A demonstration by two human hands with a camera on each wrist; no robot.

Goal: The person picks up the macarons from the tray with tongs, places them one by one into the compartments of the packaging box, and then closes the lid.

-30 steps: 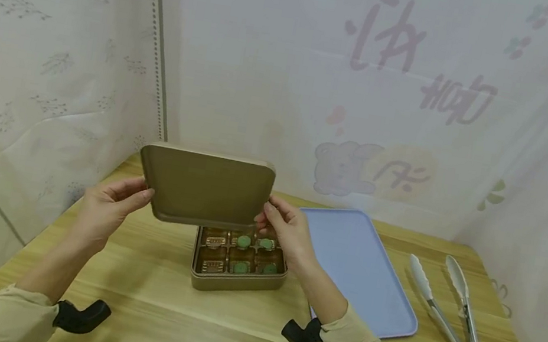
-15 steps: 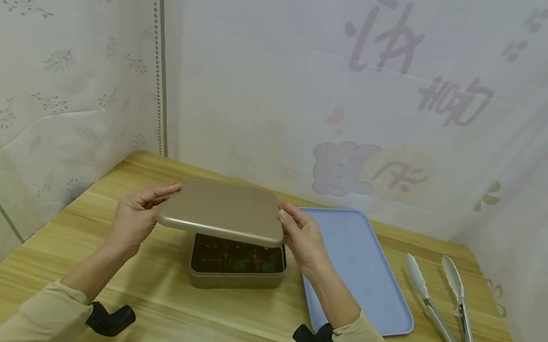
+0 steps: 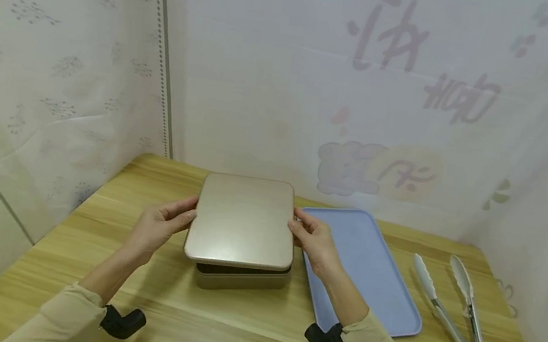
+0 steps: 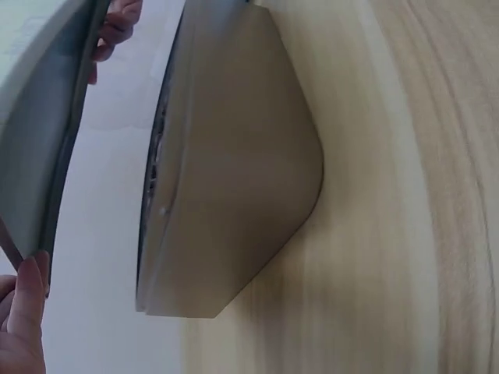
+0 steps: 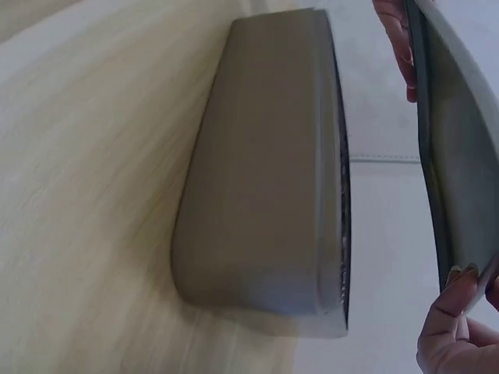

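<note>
A gold-brown tin lid (image 3: 246, 220) hangs level just above its matching tin box (image 3: 243, 280), with a dark gap at the front. My left hand (image 3: 157, 229) pinches the lid's left edge between thumb and fingers. On the opposite edge, the right hand (image 3: 316, 243) grips it the same way. In the left wrist view the lid (image 4: 39, 132) is clearly apart from the box (image 4: 234, 156). The right wrist view likewise shows space between the lid (image 5: 460, 148) and the box (image 5: 257, 171). The lid hides nearly all of the box's inside.
Right of the box lies a blue-purple tray (image 3: 361, 268) on the wooden table (image 3: 215, 335). Farther right are spread metal tongs (image 3: 464, 327) with pale tips. Printed white curtains (image 3: 268, 74) stand behind and at both sides.
The lid was tilted with its underside toward me and has swung flat, top side up, moving right and over the box. Both hands moved with it, and the box's compartments went out of sight.
</note>
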